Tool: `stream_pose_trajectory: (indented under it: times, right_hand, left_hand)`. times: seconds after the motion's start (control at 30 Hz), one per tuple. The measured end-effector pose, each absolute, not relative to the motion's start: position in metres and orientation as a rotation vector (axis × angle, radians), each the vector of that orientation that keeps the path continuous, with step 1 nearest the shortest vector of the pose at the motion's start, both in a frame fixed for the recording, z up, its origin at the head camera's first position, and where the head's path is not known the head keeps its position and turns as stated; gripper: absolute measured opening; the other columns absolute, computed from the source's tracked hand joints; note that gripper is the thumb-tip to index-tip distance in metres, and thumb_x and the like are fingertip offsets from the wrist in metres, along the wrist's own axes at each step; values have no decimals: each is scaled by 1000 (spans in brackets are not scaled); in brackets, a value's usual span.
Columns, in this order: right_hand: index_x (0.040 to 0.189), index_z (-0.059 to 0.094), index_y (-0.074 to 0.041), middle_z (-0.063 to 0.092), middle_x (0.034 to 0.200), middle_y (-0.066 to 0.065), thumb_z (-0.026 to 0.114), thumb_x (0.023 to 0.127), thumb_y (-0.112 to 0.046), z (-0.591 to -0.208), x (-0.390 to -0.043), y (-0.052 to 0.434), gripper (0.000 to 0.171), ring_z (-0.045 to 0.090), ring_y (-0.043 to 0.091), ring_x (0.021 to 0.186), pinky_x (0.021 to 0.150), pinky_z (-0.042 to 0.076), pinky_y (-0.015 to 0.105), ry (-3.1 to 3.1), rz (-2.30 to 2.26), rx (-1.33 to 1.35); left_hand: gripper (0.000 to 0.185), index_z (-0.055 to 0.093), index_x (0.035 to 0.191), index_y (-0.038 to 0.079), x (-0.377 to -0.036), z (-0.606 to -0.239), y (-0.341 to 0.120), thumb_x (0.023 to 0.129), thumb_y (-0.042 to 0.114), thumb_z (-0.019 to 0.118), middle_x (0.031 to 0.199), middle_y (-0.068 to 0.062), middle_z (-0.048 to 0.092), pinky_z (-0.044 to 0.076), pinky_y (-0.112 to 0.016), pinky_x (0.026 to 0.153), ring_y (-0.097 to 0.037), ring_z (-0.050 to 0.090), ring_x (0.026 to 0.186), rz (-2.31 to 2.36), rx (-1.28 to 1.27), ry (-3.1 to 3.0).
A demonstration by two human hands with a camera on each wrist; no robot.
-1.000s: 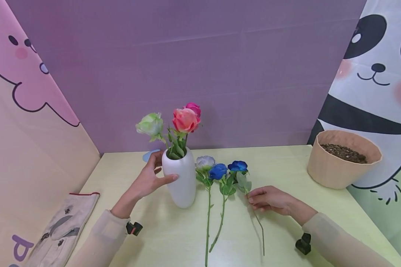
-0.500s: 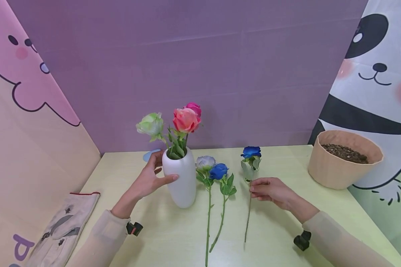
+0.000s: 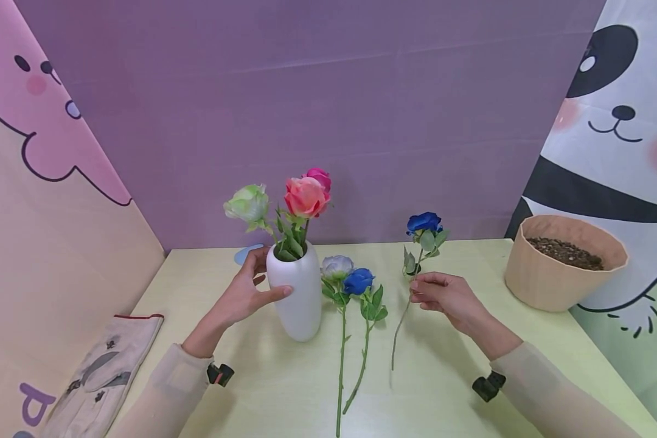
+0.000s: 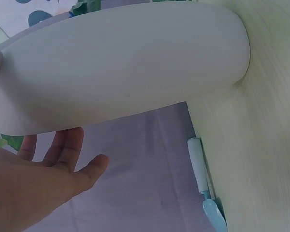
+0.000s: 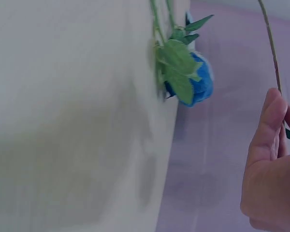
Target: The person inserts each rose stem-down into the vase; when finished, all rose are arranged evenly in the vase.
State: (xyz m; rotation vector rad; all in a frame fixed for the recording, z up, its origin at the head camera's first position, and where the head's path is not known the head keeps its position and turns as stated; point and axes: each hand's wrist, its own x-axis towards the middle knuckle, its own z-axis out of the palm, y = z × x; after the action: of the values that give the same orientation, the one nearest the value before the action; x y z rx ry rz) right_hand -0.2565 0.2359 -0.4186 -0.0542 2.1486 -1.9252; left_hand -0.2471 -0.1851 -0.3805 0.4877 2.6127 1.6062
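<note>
The right hand [image 3: 449, 299] pinches a blue rose [image 3: 424, 223] at one spot of its thin stem [image 5: 271, 42], right of the vase [image 3: 297, 298] gripped by the wide-curved left hand [image 3: 244, 296], so the rose may twist.

The place appears to be a small indoor filming set: a pale table [image 3: 482, 274] backed by a creased purple sheet [image 3: 361, 109], with a pink cartoon print [image 3: 60, 140] on the left and a panda print [image 3: 624, 152] on the right. The person wears black wrist cameras [image 3: 219, 375]. A white vase [image 3: 298, 298], soil-filled pot [image 3: 547, 283] and small trowel [image 4: 198, 166] lend a gardening-corner look. The kind of building cannot be told.
</note>
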Motion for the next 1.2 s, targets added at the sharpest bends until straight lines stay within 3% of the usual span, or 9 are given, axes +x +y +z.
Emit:
stream_pose_trajectory:
  times: [0.17,0.33,0.53,0.9,1.2]
  right_hand:
    - [112,64,-9,74,92,-9,67,97,-23,-407,-255,228,21,74,7,86,76,60,22,2153,-1981,-68]
    - [122,58,0,74,94,-9,68,96,-27,-399,-255,221,38,73,6,86,77,60,23,2207,-1984,-58]
    - [130,56,1,73,97,-10,67,97,-31,-390,-257,211,47,73,5,86,77,60,21,2232,-2015,-3]
    - [126,55,-5,71,99,-9,67,96,-30,-367,-259,192,41,73,4,87,76,59,18,2169,-2166,20]
    - [114,57,-11,71,97,-8,70,95,-28,-355,-261,177,29,74,4,86,75,60,18,2060,-2353,39]
  left_hand:
    - [87,27,149,18,-248,-381,-185,83,38,80,142,-7,46,32,-59,118,-29,43,136,1606,488,2608]
    - [87,28,149,17,-248,-381,-186,83,38,80,140,-8,48,33,-60,118,-29,44,135,1611,504,2614]
    - [89,27,149,18,-248,-381,-186,82,39,81,140,-8,48,33,-61,117,-29,45,134,1624,505,2609]
    - [89,26,149,17,-248,-382,-185,83,39,81,143,-7,45,32,-59,118,-30,42,137,1619,496,2605]
    - [88,27,149,17,-248,-383,-186,83,37,81,142,-9,47,31,-61,119,-31,44,136,1622,507,2607]
